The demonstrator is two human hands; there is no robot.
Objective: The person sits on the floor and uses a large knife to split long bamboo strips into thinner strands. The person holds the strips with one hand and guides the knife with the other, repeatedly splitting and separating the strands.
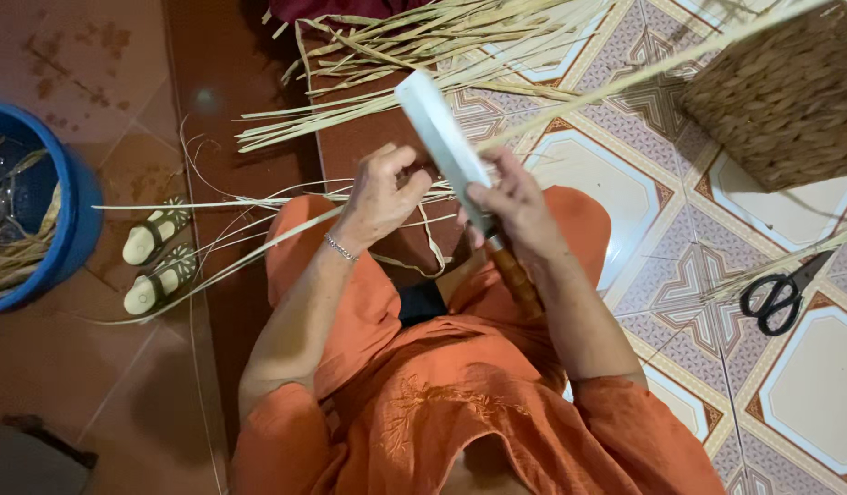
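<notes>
Sitting left of the knife: blue tub of soaked strips, then sandals. Left hand pinches a thin reed strip against the blade. Right hand wraps the knife's wooden handle. Strip looks light, floppy, easily split; grip near the cut. Right of knife: woven basket, contents unseen; scissors.

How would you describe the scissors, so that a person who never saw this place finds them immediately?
Start at the big woven basket at the upper right, standing on the patterned tile floor. Look below it, to the right of the person's right hand, which holds a knife. The scissors lie there on the tiles; their black handles set them apart from the pale straw strips around.
</notes>
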